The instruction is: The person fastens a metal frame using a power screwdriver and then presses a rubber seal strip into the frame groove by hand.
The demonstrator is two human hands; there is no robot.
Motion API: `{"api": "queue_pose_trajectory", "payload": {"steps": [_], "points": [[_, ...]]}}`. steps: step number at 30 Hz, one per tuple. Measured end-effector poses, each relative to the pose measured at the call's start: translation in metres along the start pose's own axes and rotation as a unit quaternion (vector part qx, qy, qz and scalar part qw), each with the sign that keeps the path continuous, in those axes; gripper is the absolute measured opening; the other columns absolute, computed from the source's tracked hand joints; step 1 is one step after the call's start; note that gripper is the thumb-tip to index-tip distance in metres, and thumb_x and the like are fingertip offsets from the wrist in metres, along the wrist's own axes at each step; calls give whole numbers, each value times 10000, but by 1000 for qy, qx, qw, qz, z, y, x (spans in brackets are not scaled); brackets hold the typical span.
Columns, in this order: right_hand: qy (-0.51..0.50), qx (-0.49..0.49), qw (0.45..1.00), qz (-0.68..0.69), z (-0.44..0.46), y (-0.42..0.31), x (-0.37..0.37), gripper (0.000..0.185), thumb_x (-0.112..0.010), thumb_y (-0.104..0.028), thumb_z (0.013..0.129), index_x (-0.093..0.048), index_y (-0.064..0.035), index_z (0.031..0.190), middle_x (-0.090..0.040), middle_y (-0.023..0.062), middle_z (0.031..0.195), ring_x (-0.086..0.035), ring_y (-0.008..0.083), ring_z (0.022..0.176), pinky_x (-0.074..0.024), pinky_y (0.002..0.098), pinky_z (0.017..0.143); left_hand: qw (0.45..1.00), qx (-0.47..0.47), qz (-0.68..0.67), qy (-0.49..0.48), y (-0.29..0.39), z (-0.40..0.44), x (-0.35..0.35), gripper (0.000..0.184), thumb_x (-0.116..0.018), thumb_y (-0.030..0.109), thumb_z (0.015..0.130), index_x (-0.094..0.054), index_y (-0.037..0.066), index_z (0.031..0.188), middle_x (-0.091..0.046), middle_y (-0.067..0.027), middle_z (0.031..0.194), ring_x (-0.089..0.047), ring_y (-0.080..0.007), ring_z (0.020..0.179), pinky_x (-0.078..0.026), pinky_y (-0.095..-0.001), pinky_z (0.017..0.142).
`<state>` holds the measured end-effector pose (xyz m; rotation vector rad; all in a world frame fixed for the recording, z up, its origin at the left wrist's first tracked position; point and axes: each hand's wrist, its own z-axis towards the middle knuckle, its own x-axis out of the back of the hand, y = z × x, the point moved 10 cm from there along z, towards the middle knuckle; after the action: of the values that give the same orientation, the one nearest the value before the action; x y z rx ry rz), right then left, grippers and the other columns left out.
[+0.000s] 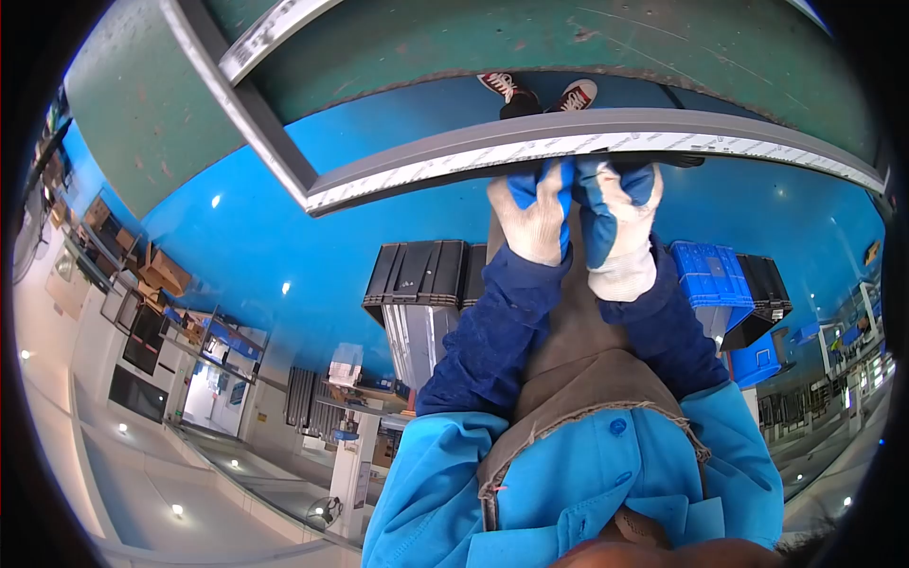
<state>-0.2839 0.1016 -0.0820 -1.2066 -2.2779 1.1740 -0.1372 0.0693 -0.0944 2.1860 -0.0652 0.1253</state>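
A grey metal frame [530, 133], with printed white protective film along its side, lies across the green table and juts past its near edge. My left hand [532, 216], in a white glove with blue coating, is closed at the frame's near rail, fingertips partly hidden under it. Close beside it, my right hand [617, 227], gloved alike, has its fingers curled against the same rail. A dark strip [677, 160] runs along the rail's underside and shows just right of my right hand. Whether my fingers also pinch this strip is hidden.
Scratched green table surfaces [151, 114] lie beyond and left of the frame. Black crates [417, 270] and a blue crate [710, 275] stand on the blue floor [312, 256] on either side of me. Red sneakers [579, 93] show beneath the table edge. Cardboard boxes [163, 270] sit far left.
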Motion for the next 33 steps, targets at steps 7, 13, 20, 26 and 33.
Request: {"api": "queue_pose_trajectory", "payload": {"steps": [7, 13, 20, 26, 33], "points": [[19, 19, 997, 70, -18, 7, -30, 254, -603, 98, 677, -535, 44, 915, -616, 137, 770, -560, 134, 564, -468, 209, 498, 994, 9, -38, 105, -6, 4, 63, 364, -599, 14, 699, -562, 33, 1060, -580, -117, 1024, -517, -261, 877, -410, -339, 800], [-57, 11, 996, -74, -25, 16, -31, 483, -623, 62, 725, -398, 8, 1149, -594, 165, 930, -602, 168, 745, -511, 241, 629, 836, -335, 434, -29, 75, -6, 19, 274, -581, 91, 806, -533, -8, 1057, -584, -183, 963, -553, -248, 760, -444, -289, 752], [-14, 108, 993, 51, 11, -33, 43, 245, -550, 53, 777, -510, 9, 1015, -593, 110, 787, -575, 158, 629, -516, 237, 616, 899, -224, 295, -233, 48, -8, -33, 298, -560, 114, 801, -547, 19, 1083, -580, -163, 1080, -581, -252, 860, -399, -321, 807], [35, -9, 976, 214, 20, -33, 55, 120, -464, -22, 823, -535, -18, 920, -584, 51, 721, -531, 110, 601, -461, 205, 566, 861, -242, 390, -218, 12, -19, -73, 357, -553, 157, 812, -519, 40, 1148, -580, -125, 1117, -589, -222, 899, -348, -352, 896], [9, 87, 972, 217, 25, -33, 68, 183, -518, -1, 796, -511, -2, 979, -573, 81, 746, -523, 135, 603, -458, 231, 559, 790, -283, 494, -227, 4, -26, -70, 430, -547, 203, 820, -486, 65, 1223, -575, -78, 1164, -587, -181, 964, -272, -377, 1001]]}}
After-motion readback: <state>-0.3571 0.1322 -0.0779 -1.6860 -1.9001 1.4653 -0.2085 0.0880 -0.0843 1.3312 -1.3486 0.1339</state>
